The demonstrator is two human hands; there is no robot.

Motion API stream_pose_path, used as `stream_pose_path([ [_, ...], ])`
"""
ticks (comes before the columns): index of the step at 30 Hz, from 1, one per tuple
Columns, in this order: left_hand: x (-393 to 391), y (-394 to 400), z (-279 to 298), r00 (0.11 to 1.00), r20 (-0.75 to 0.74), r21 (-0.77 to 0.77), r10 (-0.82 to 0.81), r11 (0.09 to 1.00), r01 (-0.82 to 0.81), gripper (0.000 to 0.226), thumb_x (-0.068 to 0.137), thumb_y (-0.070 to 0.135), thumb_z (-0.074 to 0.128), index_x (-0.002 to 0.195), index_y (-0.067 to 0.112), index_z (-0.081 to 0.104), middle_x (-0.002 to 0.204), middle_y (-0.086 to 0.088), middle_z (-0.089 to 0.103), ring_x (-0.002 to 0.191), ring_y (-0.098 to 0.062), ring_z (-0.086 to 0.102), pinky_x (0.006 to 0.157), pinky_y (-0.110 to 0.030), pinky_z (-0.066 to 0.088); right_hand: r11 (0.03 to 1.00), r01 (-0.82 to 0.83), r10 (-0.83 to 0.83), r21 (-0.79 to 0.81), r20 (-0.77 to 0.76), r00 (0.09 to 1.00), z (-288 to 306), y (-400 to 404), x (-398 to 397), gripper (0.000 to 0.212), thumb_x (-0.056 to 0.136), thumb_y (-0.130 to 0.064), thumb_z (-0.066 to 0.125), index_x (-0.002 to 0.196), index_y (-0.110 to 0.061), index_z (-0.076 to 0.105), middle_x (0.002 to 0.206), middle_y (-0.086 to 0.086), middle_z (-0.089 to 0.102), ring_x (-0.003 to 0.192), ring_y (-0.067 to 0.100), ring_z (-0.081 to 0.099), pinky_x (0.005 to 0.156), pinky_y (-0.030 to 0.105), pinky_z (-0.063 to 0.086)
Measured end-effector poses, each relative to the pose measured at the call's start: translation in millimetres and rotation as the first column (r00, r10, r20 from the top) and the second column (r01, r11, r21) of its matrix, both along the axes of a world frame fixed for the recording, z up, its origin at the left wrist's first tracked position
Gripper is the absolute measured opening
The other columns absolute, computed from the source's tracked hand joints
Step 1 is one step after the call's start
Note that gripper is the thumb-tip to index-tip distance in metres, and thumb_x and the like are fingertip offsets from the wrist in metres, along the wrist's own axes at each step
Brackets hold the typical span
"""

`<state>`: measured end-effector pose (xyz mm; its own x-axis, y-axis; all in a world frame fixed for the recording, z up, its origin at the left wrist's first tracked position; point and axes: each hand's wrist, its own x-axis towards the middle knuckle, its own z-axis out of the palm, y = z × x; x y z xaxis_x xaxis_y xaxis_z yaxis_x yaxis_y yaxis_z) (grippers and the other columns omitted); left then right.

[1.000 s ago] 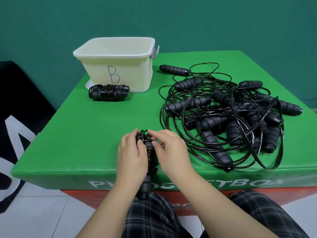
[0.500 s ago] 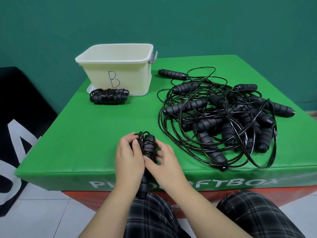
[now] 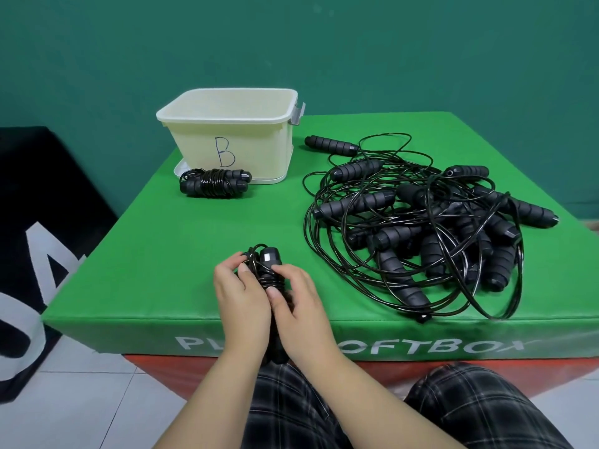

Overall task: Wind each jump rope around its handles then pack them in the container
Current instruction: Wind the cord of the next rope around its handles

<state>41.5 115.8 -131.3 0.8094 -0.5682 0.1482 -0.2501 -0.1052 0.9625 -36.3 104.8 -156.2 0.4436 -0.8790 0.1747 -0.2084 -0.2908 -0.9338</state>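
Left hand (image 3: 241, 294) and right hand (image 3: 299, 298) both curl round one wound jump rope (image 3: 270, 270) at the near edge of the green padded box (image 3: 181, 251); its lower handle ends are hidden between the palms. One finished bundle (image 3: 215, 183) lies touching the front of the cream plastic container (image 3: 233, 137) marked "B". Right: tangled pile (image 3: 421, 228), ribbed foam handles, glossy thin cord, count unclear. One handle (image 3: 330, 145) lies apart.

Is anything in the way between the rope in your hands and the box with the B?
Yes. A wound rope lies on the mat right in front of the box, on a straight line from the held rope. The box top is open, so lifting over it should work.
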Motion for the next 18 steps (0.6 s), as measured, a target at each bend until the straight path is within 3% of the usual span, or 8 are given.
stream_pose_path([
  [2, 1, 0, 0, 0.999, -0.022, 0.005, 0.034, 0.999, -0.034, 0.012, 0.101, 0.015, 0.033, 0.108, 0.016, 0.043, 0.118, -0.001, 0.046, 0.109, -0.016, 0.046, 0.095, -0.032, 0.038, 0.997, -0.08, 0.08, 0.004, -0.057, 0.995, 5, -1, -3, 0.038, 0.097, -0.019, 0.049, 0.134, -0.028, 0.042, 0.139, -0.008, 0.039, 0.121, -0.008, 0.034, 0.1, 0.0, 0.021],
  [3, 2, 1, 0, 0.998, -0.042, 0.006, 0.05, 0.999, -0.05, 0.012, 0.101, 0.015, 0.033, 0.108, 0.016, 0.043, 0.118, -0.002, 0.046, 0.109, -0.017, 0.046, 0.095, -0.032, 0.038, 0.992, -0.124, 0.125, 0.025, -0.063, 0.99, 8, -2, -4, 0.043, 0.096, -0.018, 0.049, 0.136, -0.03, 0.039, 0.141, -0.008, 0.038, 0.122, -0.008, 0.034, 0.099, 0.0, 0.021],
  [7, 13, -1, -6, 0.987, -0.134, -0.007, 0.09, 0.996, -0.091, 0.014, 0.1, 0.014, 0.036, 0.109, 0.012, 0.046, 0.119, -0.011, 0.051, 0.109, -0.023, 0.051, 0.093, -0.035, 0.041, 0.949, -0.291, 0.301, 0.118, -0.076, 0.951, 17, -7, -9, 0.069, 0.084, -0.013, 0.057, 0.137, -0.044, 0.028, 0.136, -0.008, 0.044, 0.121, 0.006, 0.044, 0.102, 0.022, 0.037],
  [10, 16, -2, -7, 0.973, -0.226, -0.019, 0.049, 0.998, -0.054, 0.012, 0.1, 0.015, 0.039, 0.11, 0.014, 0.045, 0.119, -0.015, 0.053, 0.108, -0.027, 0.054, 0.095, -0.044, 0.045, 0.941, -0.331, 0.338, 0.07, -0.157, 0.928, 19, -9, -10, 0.092, 0.074, -0.011, 0.067, 0.144, -0.041, 0.017, 0.139, -0.005, 0.039, 0.123, 0.007, 0.041, 0.104, 0.023, 0.036],
  [15, 17, 1, -1, 0.94, -0.341, -0.008, -0.031, 1.0, 0.03, 0.011, 0.1, 0.019, 0.041, 0.11, 0.019, 0.043, 0.116, -0.012, 0.054, 0.103, -0.024, 0.057, 0.089, -0.043, 0.05, 0.969, -0.246, 0.242, -0.005, -0.161, 0.957, 16, -14, -6, 0.092, 0.071, -0.018, 0.079, 0.142, -0.04, 0.025, 0.134, -0.007, 0.049, 0.117, 0.008, 0.05, 0.098, 0.022, 0.041],
  [17, 26, 5, -2, 0.96, -0.265, 0.029, -0.094, 0.994, 0.106, 0.01, 0.099, 0.019, 0.041, 0.109, 0.016, 0.043, 0.117, -0.013, 0.052, 0.105, -0.025, 0.055, 0.09, -0.04, 0.047, 0.974, -0.228, 0.225, -0.01, -0.144, 0.964, 15, -14, -7, 0.085, 0.073, -0.02, 0.078, 0.139, -0.043, 0.029, 0.131, -0.009, 0.052, 0.113, 0.007, 0.053, 0.097, 0.022, 0.043],
  [18, 33, 7, -2, 0.978, -0.15, 0.086, -0.147, 0.983, 0.161, 0.008, 0.099, 0.018, 0.041, 0.107, 0.014, 0.042, 0.118, -0.012, 0.048, 0.106, -0.023, 0.051, 0.09, -0.035, 0.043, 0.974, -0.226, 0.222, -0.009, -0.138, 0.965, 15, -14, -9, 0.081, 0.075, -0.02, 0.076, 0.138, -0.045, 0.03, 0.13, -0.011, 0.054, 0.11, 0.007, 0.054, 0.096, 0.022, 0.043],
])
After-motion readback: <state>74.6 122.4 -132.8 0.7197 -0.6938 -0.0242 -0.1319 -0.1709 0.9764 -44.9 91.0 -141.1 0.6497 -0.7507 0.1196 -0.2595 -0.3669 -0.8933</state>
